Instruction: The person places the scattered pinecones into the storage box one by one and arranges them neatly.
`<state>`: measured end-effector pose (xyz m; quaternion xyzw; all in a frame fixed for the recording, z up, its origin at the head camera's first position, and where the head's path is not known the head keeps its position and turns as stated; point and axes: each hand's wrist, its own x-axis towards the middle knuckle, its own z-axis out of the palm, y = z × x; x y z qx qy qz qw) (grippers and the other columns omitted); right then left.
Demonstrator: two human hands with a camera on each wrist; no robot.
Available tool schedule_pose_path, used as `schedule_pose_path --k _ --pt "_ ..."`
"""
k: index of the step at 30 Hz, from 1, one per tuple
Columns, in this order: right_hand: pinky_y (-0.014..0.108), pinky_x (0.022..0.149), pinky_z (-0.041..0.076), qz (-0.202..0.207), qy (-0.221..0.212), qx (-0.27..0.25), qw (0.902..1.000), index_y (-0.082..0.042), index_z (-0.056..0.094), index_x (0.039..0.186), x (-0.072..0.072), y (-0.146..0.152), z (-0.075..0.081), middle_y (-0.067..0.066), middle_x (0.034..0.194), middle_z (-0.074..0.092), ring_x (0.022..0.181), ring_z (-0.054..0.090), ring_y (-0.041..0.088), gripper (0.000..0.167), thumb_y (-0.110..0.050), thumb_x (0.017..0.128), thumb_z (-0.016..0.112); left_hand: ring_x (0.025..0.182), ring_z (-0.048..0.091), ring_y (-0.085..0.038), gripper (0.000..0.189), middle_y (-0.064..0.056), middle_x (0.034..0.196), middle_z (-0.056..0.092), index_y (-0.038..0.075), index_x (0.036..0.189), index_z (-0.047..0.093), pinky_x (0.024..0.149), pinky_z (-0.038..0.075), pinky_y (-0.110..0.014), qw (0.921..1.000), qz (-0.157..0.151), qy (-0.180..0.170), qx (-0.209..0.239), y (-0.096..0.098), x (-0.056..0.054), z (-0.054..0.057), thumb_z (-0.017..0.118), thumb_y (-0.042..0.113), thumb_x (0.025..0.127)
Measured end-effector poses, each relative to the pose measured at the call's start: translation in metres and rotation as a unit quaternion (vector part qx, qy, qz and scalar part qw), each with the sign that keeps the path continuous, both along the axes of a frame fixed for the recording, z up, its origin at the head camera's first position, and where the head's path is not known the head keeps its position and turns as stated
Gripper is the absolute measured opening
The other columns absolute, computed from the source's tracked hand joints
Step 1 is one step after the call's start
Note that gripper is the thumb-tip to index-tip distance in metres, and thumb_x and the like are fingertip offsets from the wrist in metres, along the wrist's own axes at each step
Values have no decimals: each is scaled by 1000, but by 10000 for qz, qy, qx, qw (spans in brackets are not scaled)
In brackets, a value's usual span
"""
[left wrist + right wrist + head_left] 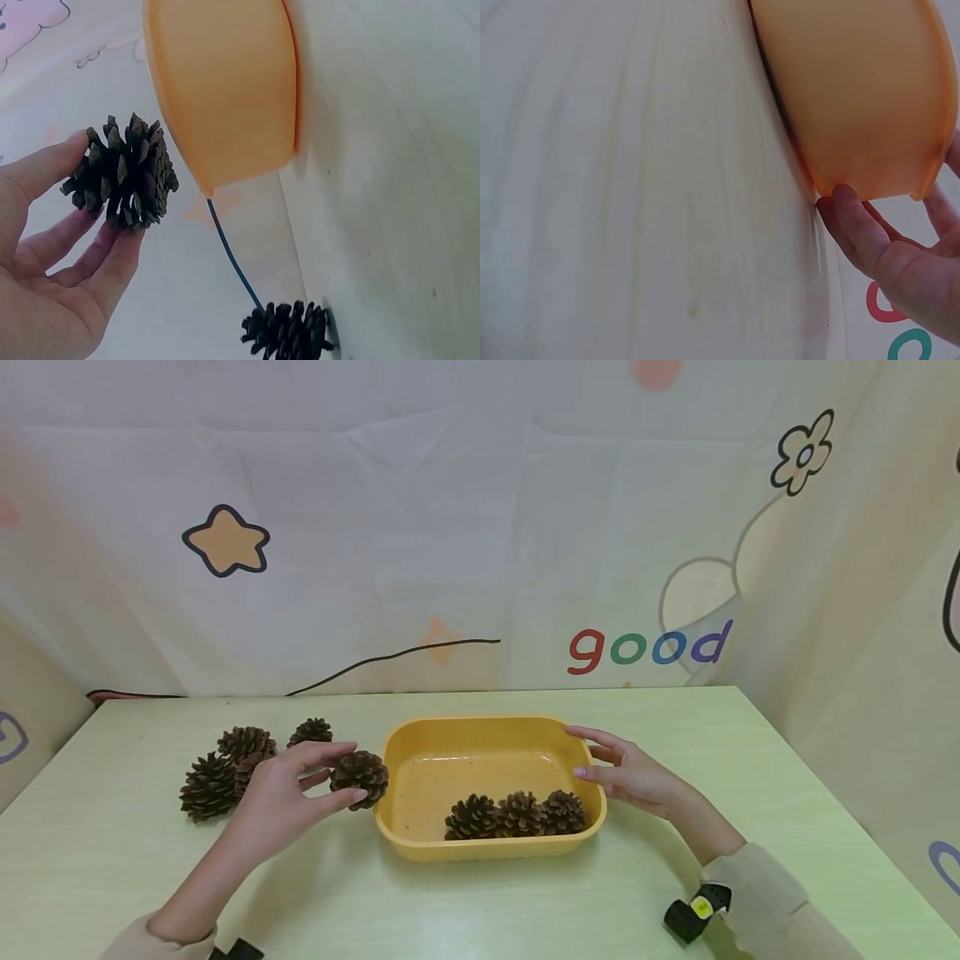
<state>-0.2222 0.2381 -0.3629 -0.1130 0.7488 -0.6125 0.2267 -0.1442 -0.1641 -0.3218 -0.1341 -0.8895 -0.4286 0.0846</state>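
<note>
While the left hand [281, 795] pinches a pine cone [360, 780] beside the yellow tray [423, 789] at nine o'clock, the right hand [637, 775] grips it near three o'clock. Three cones [519, 815] lie inside toward five o'clock; loose cones [208, 787] rest farther out toward nine.

Curtained tabletop nook, creased cartoon-printed cloth backdrop [420, 518], pale table [465, 910]

Printed cloth [420, 527] behind pale table [480, 910]

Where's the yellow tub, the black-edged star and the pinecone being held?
Yellow tub [489, 850], head view: near wall.
Black-edged star [226, 542], head view: its middle.
Held pinecone [125, 174], left wrist view: middle scales.
</note>
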Motion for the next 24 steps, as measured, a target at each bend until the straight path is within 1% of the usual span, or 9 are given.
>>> schedule_pose_path --k 4,9,12,19,24 --pt "40 90 48 -1 -5 -13 10000 -10 26 144 0 0 0 25 146 17 118 45 35 70 -18 86 64 106 57 -29 47 -11 117 59 5 116 61 85 50 -30 9997 -148 29 215 7 0 -1 77 16 73" --pt "39 89 49 67 -5 -94 9999 -10 25 144 0 0 0 26 145 18 115 48 33 69 -17 87 63 106 56 -29 47 -10 116 59 5 116 61 86 50 -29 9988 -285 -9 395 15 -1 -1 76 15 73" --pt "39 88 49 110 -9 -146 9998 -10 24 144 0 0 0 26 145 18 115 48 34 69 -15 87 62 108 55 -29 47 -9 116 59 5 116 61 86 50 -30 9985 -332 -53 429 20 -1 -2 76 15 73" --pt "38 89 49 122 41 -104 9999 -10 25 144 0 1 0 27 145 18 116 47 34 68 -17 87 62 108 55 -29 47 -9 116 59 3 115 61 86 50 -31 9983 -385 -55 438 29 -4 -6 77 9 72" --pt "40 89 48 74 27 -45 10000 -11 26 144 0 1 -1 26 146 17 118 45 36 68 -18 87 63 108 55 -30 46 -9 115 60 5 115 62 85 50 -34 9983 -406 -17 415 34 -5 -7 77 10 71"
